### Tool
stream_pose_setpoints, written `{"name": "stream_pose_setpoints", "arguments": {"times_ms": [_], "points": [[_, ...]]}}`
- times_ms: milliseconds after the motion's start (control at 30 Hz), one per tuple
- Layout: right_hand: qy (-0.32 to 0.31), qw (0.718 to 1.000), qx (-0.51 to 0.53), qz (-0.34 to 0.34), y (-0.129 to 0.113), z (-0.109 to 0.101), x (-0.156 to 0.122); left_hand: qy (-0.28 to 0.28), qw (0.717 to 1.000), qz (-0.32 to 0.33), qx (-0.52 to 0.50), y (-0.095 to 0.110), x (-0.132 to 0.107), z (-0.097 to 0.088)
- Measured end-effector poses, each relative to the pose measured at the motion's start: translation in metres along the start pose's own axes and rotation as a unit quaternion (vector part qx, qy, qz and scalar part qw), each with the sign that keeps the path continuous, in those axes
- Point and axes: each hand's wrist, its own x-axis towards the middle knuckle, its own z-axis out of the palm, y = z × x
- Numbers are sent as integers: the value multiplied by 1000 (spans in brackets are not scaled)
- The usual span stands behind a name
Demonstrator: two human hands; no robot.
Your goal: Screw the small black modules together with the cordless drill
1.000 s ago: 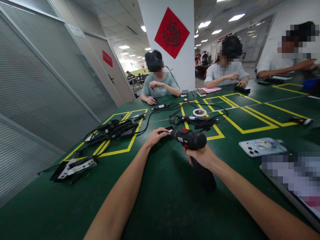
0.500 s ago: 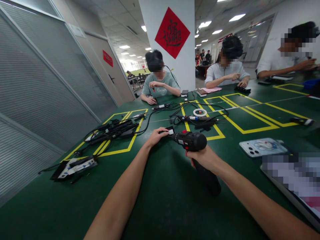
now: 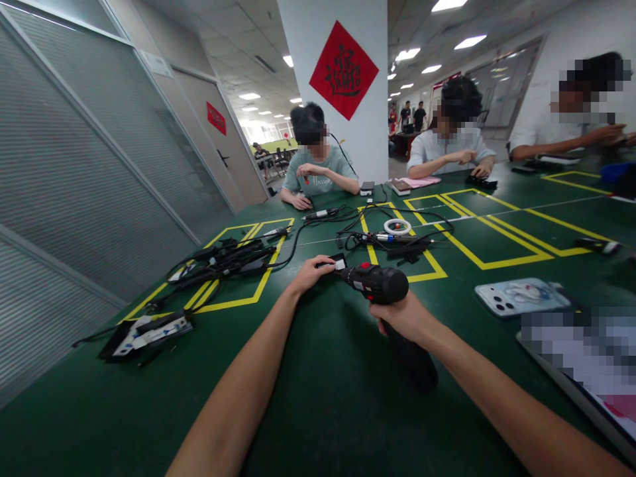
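My right hand is wrapped round the grip of a black cordless drill with a red switch, its nose pointing left. The drill's base rests low over the green table. My left hand is closed in a pinch on a small black part with a white label, held right at the drill's tip. Both forearms reach in from the bottom of the view.
A phone and a tablet lie at the right. Black cables and adapters fill a yellow-taped box at the left; more tools lie nearer. A tape roll sits ahead. Three other people sit across the table.
The view has tilted slightly, so everything sits a little lower in the picture. Both hands keep their hold and the drill's tip stays at the small part.
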Motion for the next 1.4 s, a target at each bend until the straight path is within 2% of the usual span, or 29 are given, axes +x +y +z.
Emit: {"name": "stream_pose_setpoints", "arguments": {"times_ms": [433,1400], "points": [[-6,998,-31,-52,9,1,4,2,1000,10,2,2,-2,2],[-12,998,-32,-57,13,0,5,15,1000,14,-2,-4,-1,3]]}}
